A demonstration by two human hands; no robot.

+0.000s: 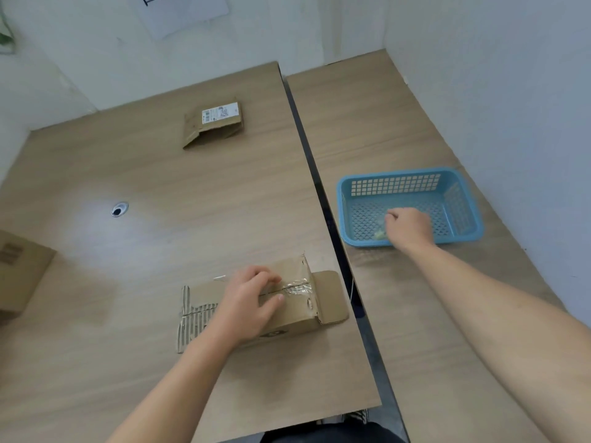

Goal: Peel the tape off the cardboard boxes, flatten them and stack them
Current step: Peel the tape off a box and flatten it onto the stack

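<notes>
A small cardboard box [297, 311] lies on the near part of the left table, with clear tape [295, 287] along its top seam and one end flap open to the right. Its left side is torn down to the corrugated layer. My left hand [252, 302] rests flat on top of the box, fingers spread over the tape. My right hand [407, 227] reaches into the blue plastic basket [460, 187] on the right table, fingers curled over a small clump of crumpled tape [380, 234]. A flattened box [212, 124] with a white label lies far back on the left table.
Another cardboard box [19, 273] sits at the left edge. A dark gap [319, 187] runs between the two wooden tables. A round cable hole [119, 209] is in the left table. White walls close in behind and to the right.
</notes>
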